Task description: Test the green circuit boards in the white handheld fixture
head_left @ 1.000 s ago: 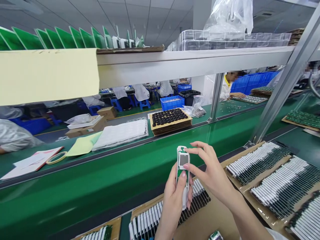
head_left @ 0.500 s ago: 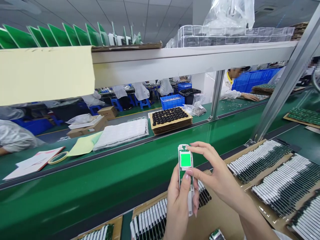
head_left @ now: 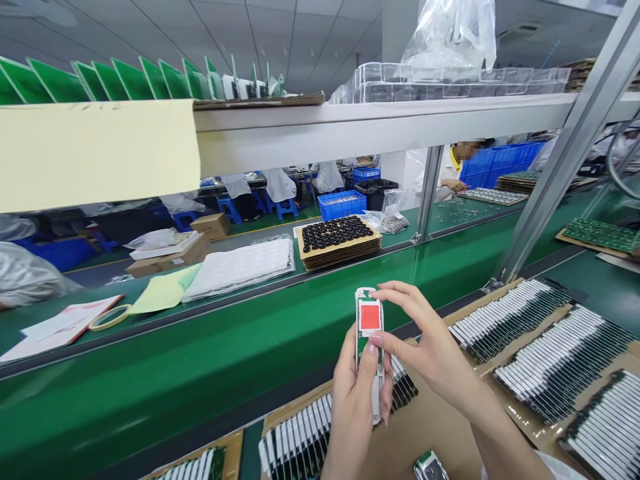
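Upright in front of me is a slim white-cased circuit board with a small screen point(head_left: 370, 317), and the screen glows red. My left hand point(head_left: 354, 393) is closed around its lower part, thumb on the front and fingers behind the far edge. My right hand point(head_left: 430, 340) grips it from the right: the fingertips are at the top end, and the thumb presses just below the screen beside my left thumb. Below the hands, a loose small board with metal parts point(head_left: 430, 465) lies on brown cardboard point(head_left: 445, 427).
Rows of white-and-black pieces point(head_left: 507, 317) stand on cardboard at the right, with more point(head_left: 300, 427) by my left wrist. Beyond the green conveyor point(head_left: 200, 340) are a stack with black rings point(head_left: 340, 233) and white trays point(head_left: 240, 267). A shelf point(head_left: 375, 123) and metal post point(head_left: 555, 147) frame the bench.
The small screen has turned from green to red. Both hands keep their hold on the device. In the background, the co-worker's hand has drawn back from the tray.
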`<move>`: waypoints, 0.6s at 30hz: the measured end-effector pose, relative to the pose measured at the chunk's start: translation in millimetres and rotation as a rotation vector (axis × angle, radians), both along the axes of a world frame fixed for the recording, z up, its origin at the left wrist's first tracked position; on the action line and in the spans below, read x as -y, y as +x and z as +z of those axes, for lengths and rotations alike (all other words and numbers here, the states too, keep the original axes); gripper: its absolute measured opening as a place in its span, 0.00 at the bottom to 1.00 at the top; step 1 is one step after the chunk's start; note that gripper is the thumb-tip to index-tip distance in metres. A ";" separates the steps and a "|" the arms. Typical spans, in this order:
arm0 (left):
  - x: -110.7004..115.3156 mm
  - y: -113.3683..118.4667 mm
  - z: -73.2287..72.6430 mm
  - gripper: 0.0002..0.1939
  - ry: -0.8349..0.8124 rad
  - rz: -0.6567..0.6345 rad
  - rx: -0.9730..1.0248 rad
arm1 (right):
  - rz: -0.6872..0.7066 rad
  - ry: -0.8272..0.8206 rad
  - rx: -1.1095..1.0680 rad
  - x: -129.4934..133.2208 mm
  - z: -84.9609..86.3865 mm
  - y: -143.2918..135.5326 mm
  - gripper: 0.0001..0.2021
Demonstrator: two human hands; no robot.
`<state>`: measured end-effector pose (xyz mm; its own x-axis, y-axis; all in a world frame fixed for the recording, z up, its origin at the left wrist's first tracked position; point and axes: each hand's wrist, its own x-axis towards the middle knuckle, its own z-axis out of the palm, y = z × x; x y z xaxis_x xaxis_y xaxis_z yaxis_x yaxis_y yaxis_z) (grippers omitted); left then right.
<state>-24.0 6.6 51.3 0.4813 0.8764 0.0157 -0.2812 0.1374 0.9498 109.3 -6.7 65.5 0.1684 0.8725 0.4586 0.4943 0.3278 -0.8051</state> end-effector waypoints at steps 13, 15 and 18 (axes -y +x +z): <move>-4.0 -8.1 -0.4 0.35 0.129 -0.256 -0.258 | 0.026 -0.338 -0.603 71.7 -44.2 21.4 0.15; -6.8 -9.9 1.6 0.31 0.132 -0.185 -0.284 | 0.053 -0.517 -0.465 88.6 -74.5 13.2 0.13; -9.7 -10.3 6.1 0.28 0.126 -0.107 -0.276 | -0.062 -0.588 -0.201 109.2 -115.9 -3.4 0.09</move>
